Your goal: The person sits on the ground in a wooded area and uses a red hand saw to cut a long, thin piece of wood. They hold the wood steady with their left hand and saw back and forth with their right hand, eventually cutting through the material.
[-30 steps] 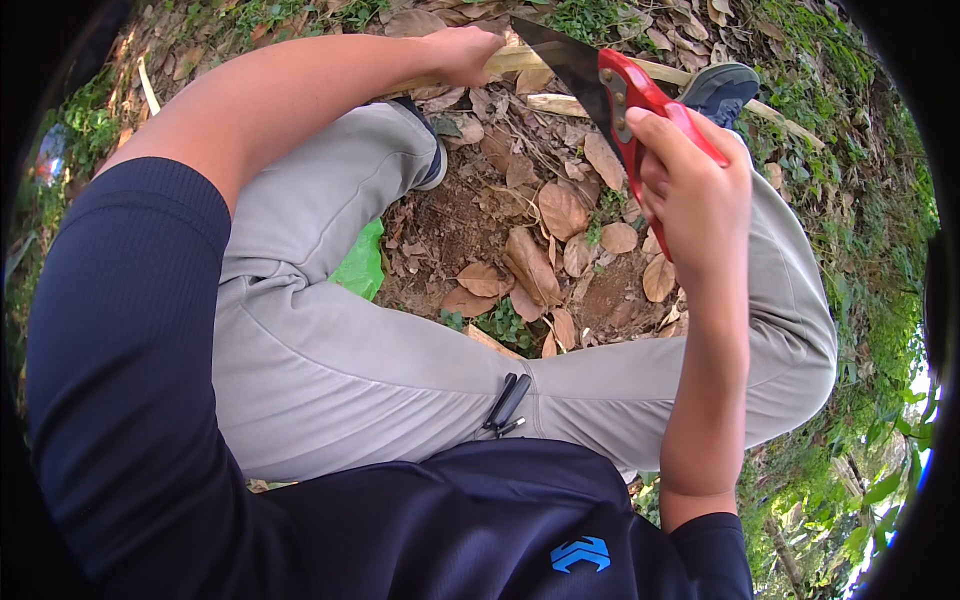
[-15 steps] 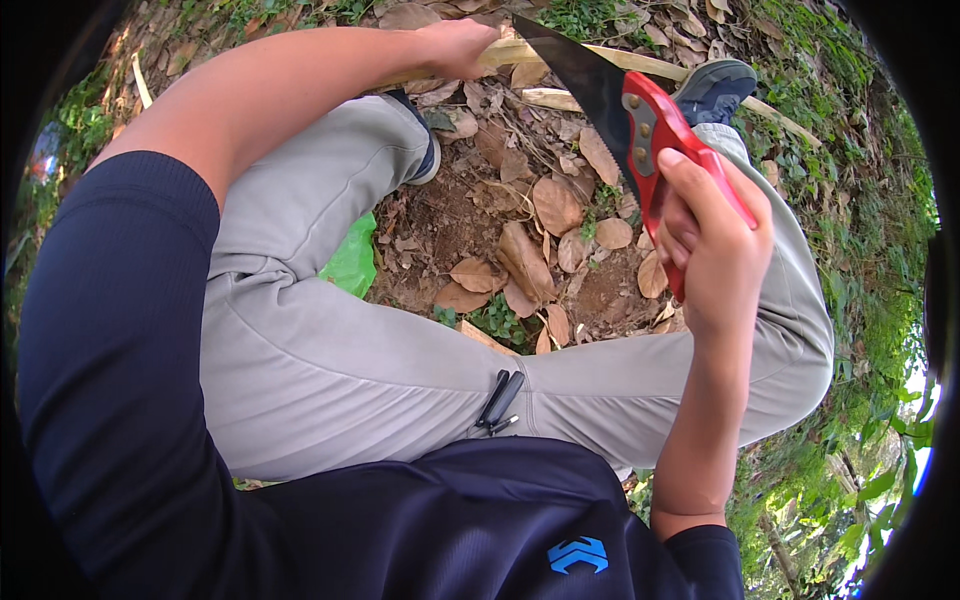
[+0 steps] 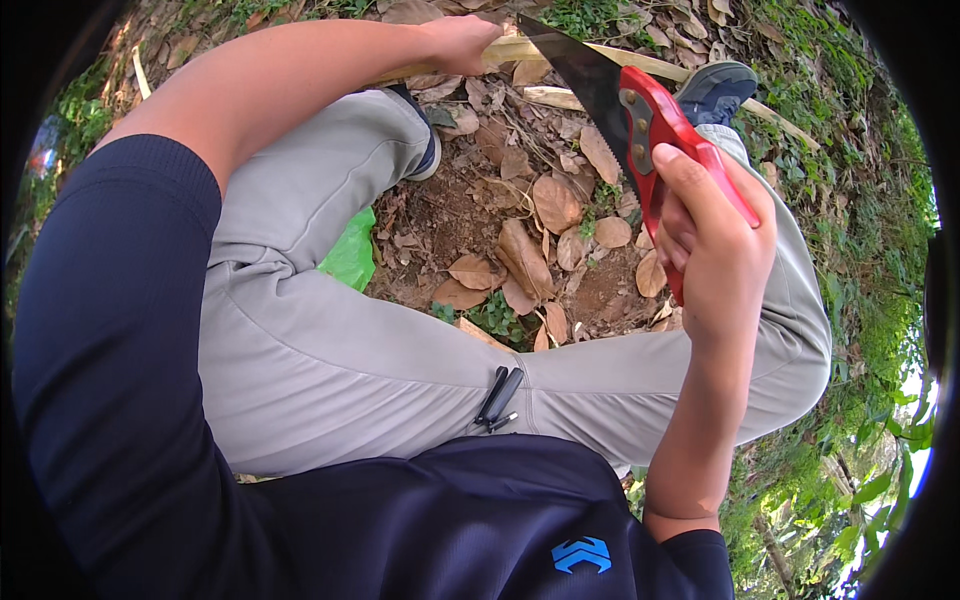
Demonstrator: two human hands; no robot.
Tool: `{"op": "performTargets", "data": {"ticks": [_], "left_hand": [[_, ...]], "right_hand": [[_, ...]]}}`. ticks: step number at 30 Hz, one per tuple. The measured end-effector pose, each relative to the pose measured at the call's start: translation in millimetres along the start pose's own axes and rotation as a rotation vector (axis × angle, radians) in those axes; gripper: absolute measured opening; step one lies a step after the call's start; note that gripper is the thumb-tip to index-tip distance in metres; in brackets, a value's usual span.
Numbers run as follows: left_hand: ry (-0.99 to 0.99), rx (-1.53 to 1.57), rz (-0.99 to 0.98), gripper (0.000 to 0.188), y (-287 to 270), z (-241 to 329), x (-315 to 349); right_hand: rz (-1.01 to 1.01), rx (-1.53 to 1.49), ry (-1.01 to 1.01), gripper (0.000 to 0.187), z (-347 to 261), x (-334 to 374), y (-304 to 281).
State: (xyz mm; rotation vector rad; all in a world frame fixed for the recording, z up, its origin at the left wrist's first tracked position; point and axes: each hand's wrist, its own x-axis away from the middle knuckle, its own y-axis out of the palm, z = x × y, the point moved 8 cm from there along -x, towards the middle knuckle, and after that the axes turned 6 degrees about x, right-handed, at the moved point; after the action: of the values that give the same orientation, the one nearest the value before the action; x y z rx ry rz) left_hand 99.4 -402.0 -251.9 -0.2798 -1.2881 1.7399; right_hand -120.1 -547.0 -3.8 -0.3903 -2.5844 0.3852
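Wood in a long, pale-yellow, split strip [image 3: 630, 60] is lying near the top of the view, running over leaf-strewn brown ground [image 3: 440, 220] toward the dark blue right shoe [image 3: 717, 88]. A pruning saw [image 3: 637, 125], red-handled with a dark, toothed steel blade [image 3: 600, 95], is crossing it in the view; whether the teeth are touching the wood, I cannot tell. Sawing seems to be the step in hand, and the next move is probably calling for a steady strip and the blade set squarely on it. The left hand [image 3: 463, 44] is grasping the strip just left of the blade tip, its fingertips hiding from view. The right hand [image 3: 715, 225] is clasping the red handle [image 3: 685, 122], thumb lying along its side. A bright-green, plastic-looking sheet [image 3: 350, 255] is showing beside the grey-trousered left leg [image 3: 310, 190].
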Motion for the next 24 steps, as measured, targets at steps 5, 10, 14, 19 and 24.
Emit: {"op": "performTargets", "data": {"ticks": [5, 10, 14, 19, 24], "left_hand": [[0.015, 0.033, 0.008, 0.043, -5, 8, -6], [0.021, 0.02, 0.001, 0.043, 2, 0, -4], [-0.031, 0.024, -0.024, 0.045, 4, -8, -1], [-0.044, 0.056, -0.047, 0.044, -5, 4, -8], [-0.115, 0.039, -0.075, 0.043, -9, 2, 5]], "right_hand": [[0.1, -0.064, -0.098, 0.021, 48, -53, 19], [0.046, 0.001, -0.06, 0.022, 19, -32, 17], [-0.055, -0.086, -0.02, 0.02, -3, -9, 3], [0.062, -0.044, -0.119, 0.023, 42, -58, 29], [-0.045, -0.004, -0.046, 0.02, 15, -16, 13]]}}
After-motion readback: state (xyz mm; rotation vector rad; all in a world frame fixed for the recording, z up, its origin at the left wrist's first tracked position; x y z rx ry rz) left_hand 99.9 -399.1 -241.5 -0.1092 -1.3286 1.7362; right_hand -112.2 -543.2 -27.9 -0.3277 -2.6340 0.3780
